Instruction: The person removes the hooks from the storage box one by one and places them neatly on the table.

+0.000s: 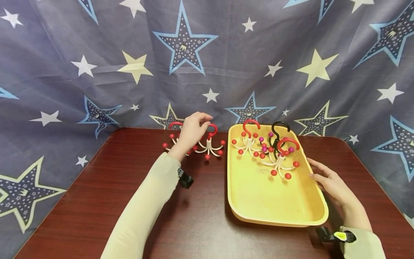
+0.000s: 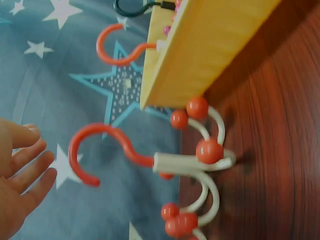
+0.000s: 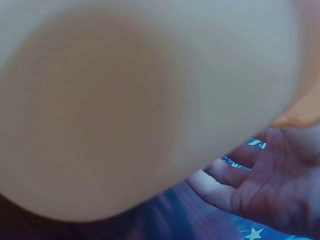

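On the table stands a white multi-arm hanger [image 1: 208,145] with a red hook and red ball tips. My left hand [image 1: 191,133] is beside its hook, and the left wrist view shows loosely extended fingers [image 2: 32,170] apart from the red hook [image 2: 107,127]. Partly behind that hand is a second red-hooked hanger [image 1: 175,125]. A yellow tray [image 1: 271,201] contains two white hangers with red hooks [image 1: 249,144] [image 1: 279,165] and a black hanger [image 1: 276,138] with purple balls. My right hand [image 1: 333,185] rests against the tray's right side, its fingers relaxed.
The dark red-brown wooden table [image 1: 106,201] carries everything. Behind its far edge hangs a grey-blue cloth [image 1: 226,82] printed with stars. Wrist-worn cameras [image 1: 185,178] sit on both forearms.
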### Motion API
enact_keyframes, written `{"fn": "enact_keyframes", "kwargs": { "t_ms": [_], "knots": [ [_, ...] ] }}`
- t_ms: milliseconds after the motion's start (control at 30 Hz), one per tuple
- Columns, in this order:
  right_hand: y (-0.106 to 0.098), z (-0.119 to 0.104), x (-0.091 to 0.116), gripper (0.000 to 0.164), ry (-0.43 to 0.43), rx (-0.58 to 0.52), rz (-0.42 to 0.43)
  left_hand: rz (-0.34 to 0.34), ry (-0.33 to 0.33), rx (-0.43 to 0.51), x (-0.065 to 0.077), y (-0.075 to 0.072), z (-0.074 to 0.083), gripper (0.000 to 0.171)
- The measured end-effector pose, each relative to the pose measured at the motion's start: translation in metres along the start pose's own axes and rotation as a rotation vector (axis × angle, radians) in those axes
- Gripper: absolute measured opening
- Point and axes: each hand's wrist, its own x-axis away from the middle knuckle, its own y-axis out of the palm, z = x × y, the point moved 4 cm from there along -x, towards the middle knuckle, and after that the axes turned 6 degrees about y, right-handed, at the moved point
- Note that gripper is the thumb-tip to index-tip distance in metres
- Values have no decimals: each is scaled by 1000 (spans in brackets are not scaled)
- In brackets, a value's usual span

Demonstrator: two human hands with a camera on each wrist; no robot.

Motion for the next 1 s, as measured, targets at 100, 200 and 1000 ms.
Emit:
{"fn": "enact_keyframes", "kwargs": {
  "t_ms": [100, 200, 1000],
  "knots": [
    [0, 0, 0, 60, 2, 5, 3, -20, -6, 22, -3, 8, 11, 18],
    [-1, 0, 0, 60, 3, 5, 3, -46, 0, 35, -6, 16, 22, 19],
    [0, 1, 0, 59, -7, -17, -6, -287, 152, 59, -10, 93, 104, 23]
  ]
}}
